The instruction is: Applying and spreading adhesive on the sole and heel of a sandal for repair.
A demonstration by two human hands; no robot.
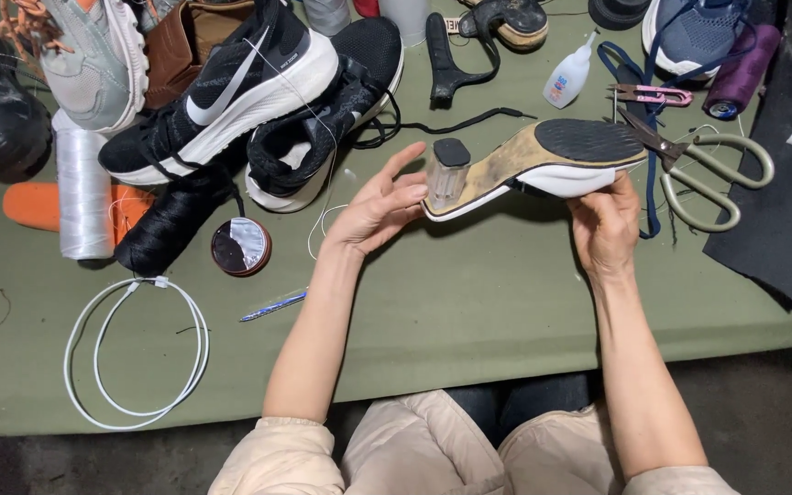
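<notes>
A white high-heeled shoe (543, 160) is held upside down above the green table, its worn tan sole and black front pad facing up. My right hand (605, 229) grips it from below at the toe end. The clear block heel (448, 174) with a black tip points up at the left. My left hand (379, 206) is spread open, fingertips touching the heel end of the shoe.
Black-and-white sneakers (258, 87) and other shoes pile at the far left. Large scissors (698, 165), small snips (650, 93), a glue bottle (568, 78), thread spools (82, 188), a round tin (241, 247), a white cord loop (135, 353) and a pen (272, 306) lie around.
</notes>
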